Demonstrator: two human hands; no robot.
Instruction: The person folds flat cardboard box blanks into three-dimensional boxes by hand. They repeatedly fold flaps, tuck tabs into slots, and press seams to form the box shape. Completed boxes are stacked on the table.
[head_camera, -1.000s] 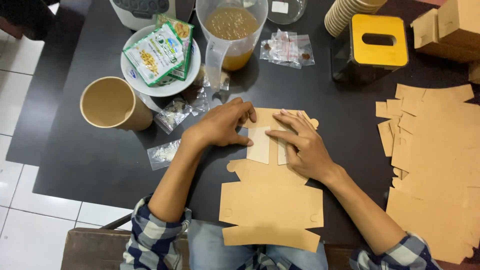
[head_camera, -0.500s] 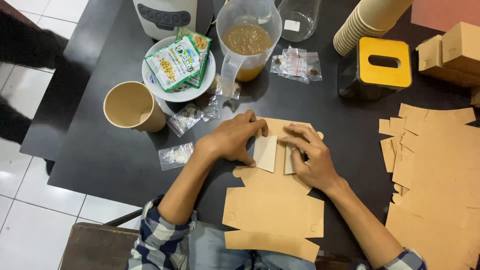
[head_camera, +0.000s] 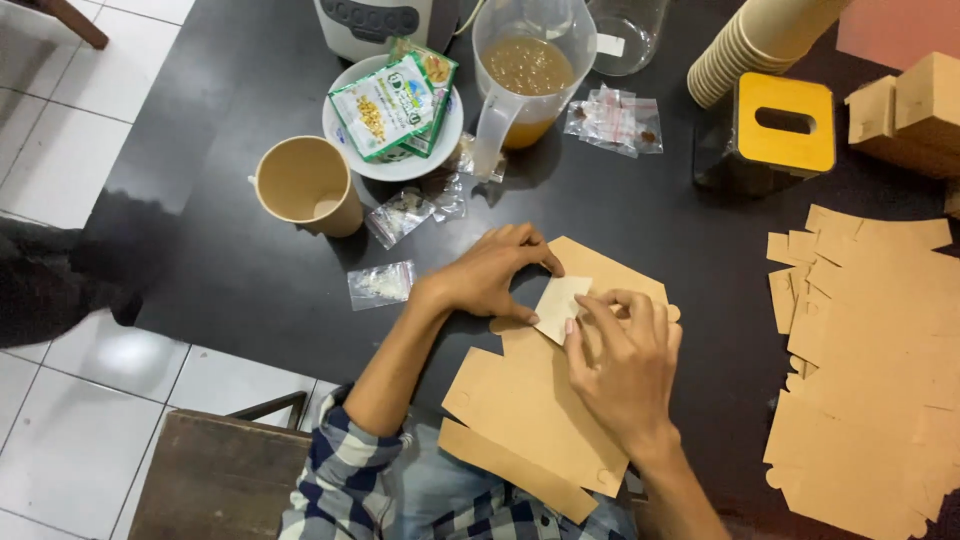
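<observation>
Black table (head_camera: 230, 250) on white floor tiles (head_camera: 60, 130); left hand (head_camera: 490, 275) and right hand (head_camera: 625, 365), fingers spread flat, press a folded cardboard blank (head_camera: 530, 400)

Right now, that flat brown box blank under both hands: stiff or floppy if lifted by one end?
Probably semi-stiff. The cardboard blank lies flat and overhangs the table edge without obvious droop. It would likely hinge at its creases: a flap is already folded up between the left hand and right hand. It looks thin, so probably light and easy to slide.
</observation>
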